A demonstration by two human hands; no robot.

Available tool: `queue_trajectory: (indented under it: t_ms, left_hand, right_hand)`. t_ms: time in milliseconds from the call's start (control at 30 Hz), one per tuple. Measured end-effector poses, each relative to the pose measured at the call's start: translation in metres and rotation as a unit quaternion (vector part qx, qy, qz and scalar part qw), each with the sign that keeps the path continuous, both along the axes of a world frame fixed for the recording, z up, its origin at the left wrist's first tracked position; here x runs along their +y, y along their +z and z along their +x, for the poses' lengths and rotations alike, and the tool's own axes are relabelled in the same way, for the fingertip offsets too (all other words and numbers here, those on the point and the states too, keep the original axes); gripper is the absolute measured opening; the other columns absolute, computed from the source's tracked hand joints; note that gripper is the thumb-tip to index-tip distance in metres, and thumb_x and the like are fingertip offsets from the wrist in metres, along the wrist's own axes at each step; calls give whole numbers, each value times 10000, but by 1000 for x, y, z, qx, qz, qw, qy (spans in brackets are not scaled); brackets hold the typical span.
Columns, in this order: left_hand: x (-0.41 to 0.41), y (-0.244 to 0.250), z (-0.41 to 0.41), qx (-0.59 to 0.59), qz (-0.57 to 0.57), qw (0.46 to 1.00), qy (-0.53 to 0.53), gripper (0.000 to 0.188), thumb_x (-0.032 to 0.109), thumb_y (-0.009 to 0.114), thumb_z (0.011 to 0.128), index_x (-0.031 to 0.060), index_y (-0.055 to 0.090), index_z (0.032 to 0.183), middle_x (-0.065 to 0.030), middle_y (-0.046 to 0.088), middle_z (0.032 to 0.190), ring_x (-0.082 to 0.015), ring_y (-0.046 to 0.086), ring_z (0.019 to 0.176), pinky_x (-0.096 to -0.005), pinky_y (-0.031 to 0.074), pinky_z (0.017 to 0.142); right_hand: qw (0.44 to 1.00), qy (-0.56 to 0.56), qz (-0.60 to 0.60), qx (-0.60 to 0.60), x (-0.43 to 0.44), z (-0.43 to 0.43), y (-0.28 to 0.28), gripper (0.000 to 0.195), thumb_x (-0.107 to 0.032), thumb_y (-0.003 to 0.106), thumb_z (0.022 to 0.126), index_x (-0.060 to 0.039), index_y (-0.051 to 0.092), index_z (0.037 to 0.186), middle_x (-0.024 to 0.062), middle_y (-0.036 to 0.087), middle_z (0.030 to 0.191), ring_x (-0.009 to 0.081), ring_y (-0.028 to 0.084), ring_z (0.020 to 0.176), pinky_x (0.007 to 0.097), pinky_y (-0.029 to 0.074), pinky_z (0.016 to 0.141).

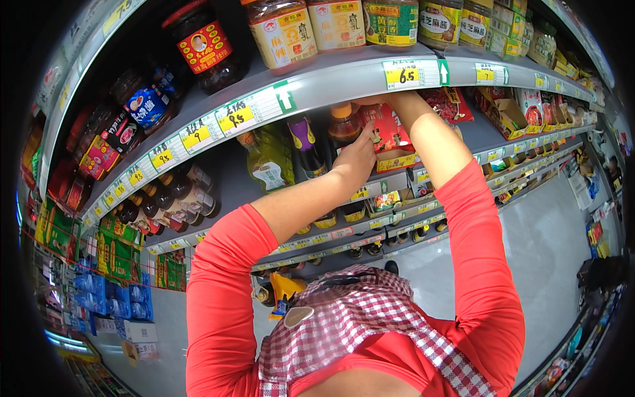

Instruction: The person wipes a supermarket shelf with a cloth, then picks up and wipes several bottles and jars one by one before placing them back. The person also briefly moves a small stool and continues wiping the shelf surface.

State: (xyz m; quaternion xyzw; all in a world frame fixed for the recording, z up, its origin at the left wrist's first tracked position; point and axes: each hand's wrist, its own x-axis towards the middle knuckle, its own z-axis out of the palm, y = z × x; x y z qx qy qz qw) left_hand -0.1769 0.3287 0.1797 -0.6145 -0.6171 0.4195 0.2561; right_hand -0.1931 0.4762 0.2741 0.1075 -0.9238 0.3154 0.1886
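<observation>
My left hand [356,158] is at the left side of a red packet [387,130] with printed pictures, its fingers against the packet's edge. This packet stands in an open yellow and red display box [397,161] on the second shelf. My right hand [379,98] reaches in above the packet, mostly hidden by the upper shelf's edge, so its hold cannot be made out. Just left of the packet stands a bottle with an orange cap [343,124]. A dark bottle with a purple neck label [305,144] and a bottle of green-yellow liquid [270,161] are further left.
The upper shelf's price rail [337,82] crosses close above my hands, with glass sauce jars [283,32] over it. More packets in open boxes [501,111] lie to the right. Lower shelves hold bottles and packets. Packs of bottled water [116,300] stand at lower left.
</observation>
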Motion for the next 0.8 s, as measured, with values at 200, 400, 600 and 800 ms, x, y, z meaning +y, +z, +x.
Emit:
queue_trajectory:
  t_ms: [200, 400, 600, 800]
  left_hand:
    - [1, -7, -5, 3, 14, 1000, -5, 407, 221, 488, 894, 19, 581, 1235, -90, 579, 1258, -287, 442, 1273, -604, -3, 1152]
    - [-5, 2, 5, 41, -25, 999, -18, 407, 219, 491, 888, -3, 611, 1207, -133, 564, 1282, -336, 408, 1307, -599, 12, 1150]
    - [-17, -6, 19, 17, 79, 996, -23, 438, 218, 493, 865, -42, 587, 1205, -176, 566, 1254, -353, 418, 1290, -559, 75, 1155]
    - [9, -18, 23, -120, 246, 955, -118, 386, 156, 487, 813, -98, 564, 1094, -179, 590, 983, -315, 548, 1031, -456, 296, 1096]
  right_hand:
    - [1000, 13, -5, -4, -2, 2, -3, 381, -349, 608, 896, -106, 620, 1189, 136, 628, 1191, 290, 577, 1105, 368, 439, 947]
    - [1000, 5, 10, -11, 5, 14, -7, 385, -352, 610, 895, -105, 620, 1191, 135, 627, 1194, 292, 576, 1107, 369, 438, 949]
    - [996, -63, 47, -38, 28, 54, -34, 396, -361, 584, 909, -92, 606, 1199, 180, 627, 1176, 343, 588, 1081, 395, 453, 928]
    - [974, -137, 164, 75, 36, 99, -125, 212, -243, 590, 894, -53, 685, 901, 118, 653, 907, 302, 582, 946, 435, 397, 930]
